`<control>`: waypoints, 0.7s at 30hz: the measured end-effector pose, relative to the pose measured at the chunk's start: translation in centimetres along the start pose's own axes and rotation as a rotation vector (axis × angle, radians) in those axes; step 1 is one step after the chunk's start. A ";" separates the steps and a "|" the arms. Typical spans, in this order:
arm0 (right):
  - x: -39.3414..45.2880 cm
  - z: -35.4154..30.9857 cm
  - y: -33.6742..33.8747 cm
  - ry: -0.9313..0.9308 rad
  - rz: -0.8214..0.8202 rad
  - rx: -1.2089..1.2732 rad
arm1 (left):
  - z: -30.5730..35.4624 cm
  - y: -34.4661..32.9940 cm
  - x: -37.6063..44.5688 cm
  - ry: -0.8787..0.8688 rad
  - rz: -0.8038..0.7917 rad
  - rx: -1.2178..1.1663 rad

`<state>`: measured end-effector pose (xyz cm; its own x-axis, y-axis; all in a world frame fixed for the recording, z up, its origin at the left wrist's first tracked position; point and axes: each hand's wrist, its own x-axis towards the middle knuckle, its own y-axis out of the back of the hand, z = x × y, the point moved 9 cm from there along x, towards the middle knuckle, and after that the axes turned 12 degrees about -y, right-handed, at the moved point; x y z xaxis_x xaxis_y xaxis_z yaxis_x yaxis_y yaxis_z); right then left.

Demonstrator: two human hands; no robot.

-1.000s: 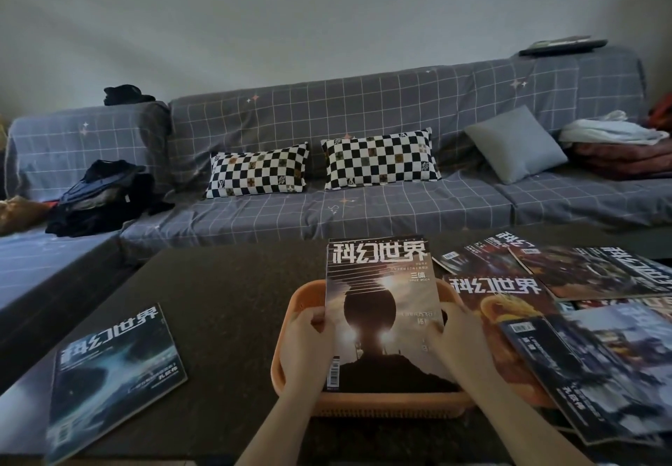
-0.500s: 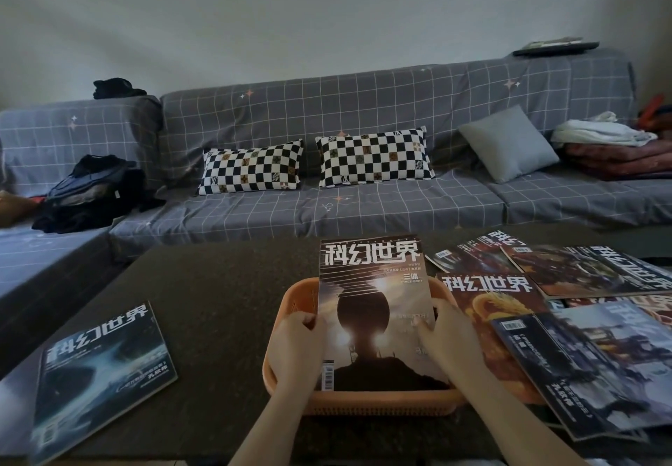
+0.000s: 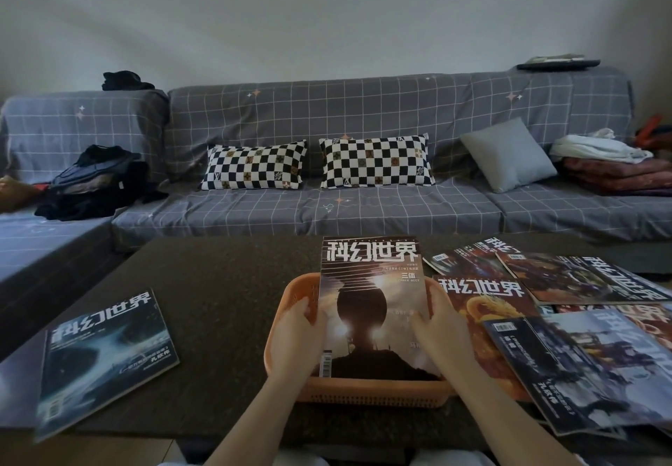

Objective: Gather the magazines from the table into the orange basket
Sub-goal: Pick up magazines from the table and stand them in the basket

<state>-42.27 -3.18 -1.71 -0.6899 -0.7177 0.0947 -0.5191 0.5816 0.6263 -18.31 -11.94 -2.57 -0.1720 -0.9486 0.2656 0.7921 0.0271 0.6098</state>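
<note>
Fingers of the left hand (image 3: 296,338) and right hand (image 3: 442,334) clamp a magazine (image 3: 372,305) by its side edges, its lower end inside the orange basket (image 3: 363,391) on a dark stone-topped table (image 3: 225,283). More magazines (image 3: 545,312) lie alongside; a grey checked sofa (image 3: 363,160) stands behind.

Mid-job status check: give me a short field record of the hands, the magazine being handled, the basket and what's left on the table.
left hand: holds the magazine's left edge
right hand: holds its right edge
held magazine: in orange basket, far end sticking out past the rim
lone magazine: flat on the table, left of the basket
magazine pile: overlapping, right of the basket
table: dark top
remaining: lone magazine plus pile
</note>
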 end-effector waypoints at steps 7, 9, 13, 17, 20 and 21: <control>-3.5 -5.8 -3.4 0.064 -0.166 0.207 | 0.2 4.5 -0.2 -0.090 0.080 -0.057; -4.6 -7.8 -5.3 0.091 -0.270 0.260 | -0.9 6.4 -0.2 -0.104 0.108 -0.065; -6.3 -10.7 -9.6 0.070 -0.421 0.320 | -4.1 10.6 -0.4 -0.107 0.167 -0.074; -9.2 -14.5 -14.9 0.114 -0.555 0.373 | -9.0 14.6 -0.7 -0.038 0.237 -0.077; -11.0 -17.2 -19.5 0.150 -0.619 0.288 | -13.2 17.4 -1.2 0.026 0.313 -0.039; -11.4 -17.8 -21.1 0.145 -0.638 0.268 | -14.7 18.1 -1.4 0.049 0.325 -0.028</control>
<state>-14.41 -14.09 -2.21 -0.1451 -0.9829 -0.1136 -0.9188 0.0913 0.3839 4.85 -14.78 -2.88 0.1203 -0.9055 0.4069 0.8166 0.3233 0.4782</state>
